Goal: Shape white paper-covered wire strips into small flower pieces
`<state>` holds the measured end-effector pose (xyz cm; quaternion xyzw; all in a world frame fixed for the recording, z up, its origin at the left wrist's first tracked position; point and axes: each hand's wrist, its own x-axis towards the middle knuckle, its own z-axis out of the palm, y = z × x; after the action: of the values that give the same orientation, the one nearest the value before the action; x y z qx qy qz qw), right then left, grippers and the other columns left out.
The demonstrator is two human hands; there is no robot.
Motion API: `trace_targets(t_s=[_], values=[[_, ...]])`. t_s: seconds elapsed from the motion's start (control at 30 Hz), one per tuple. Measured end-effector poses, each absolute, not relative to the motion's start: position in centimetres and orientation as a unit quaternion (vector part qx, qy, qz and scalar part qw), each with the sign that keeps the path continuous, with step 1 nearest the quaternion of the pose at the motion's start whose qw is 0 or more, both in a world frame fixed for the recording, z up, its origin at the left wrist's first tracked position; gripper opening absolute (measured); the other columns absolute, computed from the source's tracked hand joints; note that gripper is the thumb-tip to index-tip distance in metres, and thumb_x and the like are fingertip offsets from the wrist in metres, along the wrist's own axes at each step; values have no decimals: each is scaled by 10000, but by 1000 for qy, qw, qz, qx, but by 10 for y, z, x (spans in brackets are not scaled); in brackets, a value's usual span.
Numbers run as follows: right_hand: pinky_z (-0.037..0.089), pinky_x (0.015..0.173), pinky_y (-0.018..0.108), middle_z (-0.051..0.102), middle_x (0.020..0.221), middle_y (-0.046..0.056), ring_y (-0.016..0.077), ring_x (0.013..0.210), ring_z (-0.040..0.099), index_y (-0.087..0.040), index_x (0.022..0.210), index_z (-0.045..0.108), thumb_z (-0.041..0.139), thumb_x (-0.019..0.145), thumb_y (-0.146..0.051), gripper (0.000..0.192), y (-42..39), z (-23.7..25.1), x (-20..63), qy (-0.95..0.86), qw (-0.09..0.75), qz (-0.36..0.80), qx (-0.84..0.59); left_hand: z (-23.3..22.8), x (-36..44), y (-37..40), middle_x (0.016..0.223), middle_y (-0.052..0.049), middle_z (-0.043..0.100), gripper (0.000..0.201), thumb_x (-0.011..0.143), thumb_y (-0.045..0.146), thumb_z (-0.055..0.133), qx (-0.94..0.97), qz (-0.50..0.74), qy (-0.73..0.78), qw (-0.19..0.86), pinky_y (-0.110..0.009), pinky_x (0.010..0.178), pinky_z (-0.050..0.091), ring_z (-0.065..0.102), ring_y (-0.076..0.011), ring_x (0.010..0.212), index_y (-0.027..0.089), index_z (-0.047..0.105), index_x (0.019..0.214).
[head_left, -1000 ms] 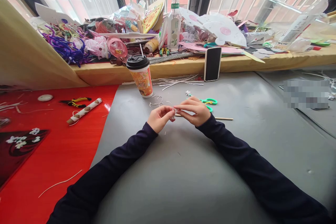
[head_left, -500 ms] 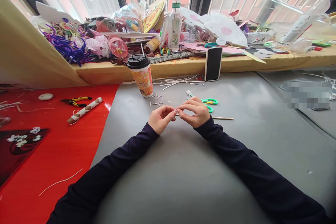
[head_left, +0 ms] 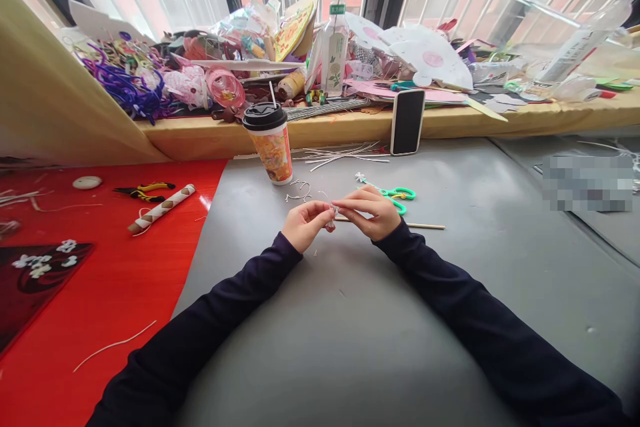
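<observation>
Both hands, left hand [head_left: 301,225] and right hand [head_left: 372,212], meet over the grey surface [head_left: 350,320], fingertips pinched on a small white wire piece [head_left: 331,213], apparently mid-shaping, green scissors [head_left: 397,195] beside.

Small white wire piece [head_left: 331,215]: pinched between fingertips of left hand [head_left: 303,225] and right hand [head_left: 371,212], held just above grey table [head_left: 350,320], detail too small to resolve.

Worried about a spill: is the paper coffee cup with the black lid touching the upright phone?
Apart. The head view shows bare grey table between the paper coffee cup and the upright phone.
</observation>
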<state>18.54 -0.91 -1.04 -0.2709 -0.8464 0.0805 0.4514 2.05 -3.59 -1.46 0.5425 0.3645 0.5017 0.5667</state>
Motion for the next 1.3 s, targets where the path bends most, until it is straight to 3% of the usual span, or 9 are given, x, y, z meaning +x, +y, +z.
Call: trace_targets(t_s=[0.37, 0.73, 0.9, 1.13, 1.3], values=[[426, 660, 279, 630, 676, -1, 136, 669, 471, -237, 817, 657, 543, 734, -214, 143, -13, -8, 182, -834, 467, 29, -293, -17, 21, -36, 598, -1, 535, 213, 673, 284, 601, 533, 498, 361, 581, -275, 580, 448, 526, -94, 532, 92, 559, 756], [426, 649, 303, 633, 658, -2, 145, 652, 475, -261, 803, 659, 556, 734, -273, 124, -12, -8, 185, -832, 451, 63, -317, -16, 21, -35, 610, -4, 538, 240, 672, 312, 599, 535, 487, 356, 591, -276, 598, 451, 527, -95, 551, 98, 567, 775], [427, 673, 305, 631, 701, 0, 147, 690, 494, -253, 832, 647, 583, 709, -281, 141, -15, -6, 183, -820, 459, 84, -332, -15, 22, -40, 671, -14, 541, 208, 682, 300, 589, 566, 522, 373, 517, -264, 611, 450, 534, -97, 581, 117, 536, 764], [404, 570, 272, 603, 653, 9, 139, 661, 470, -208, 677, 624, 583, 686, -272, 76, -20, -2, 177, -795, 451, 121, -386, -19, 20, -43, 784, -44, 538, 161, 722, 286, 541, 657, 525, 416, 345, -275, 723, 431, 528, -124, 715, 147, 538, 803], [399, 581, 274, 591, 640, 5, 129, 627, 445, -205, 646, 615, 585, 684, -280, 90, -24, -1, 171, -769, 467, 145, -411, -16, 21, -43, 768, -44, 523, 127, 742, 281, 508, 680, 521, 422, 297, -281, 724, 422, 505, -130, 705, 160, 521, 780]])
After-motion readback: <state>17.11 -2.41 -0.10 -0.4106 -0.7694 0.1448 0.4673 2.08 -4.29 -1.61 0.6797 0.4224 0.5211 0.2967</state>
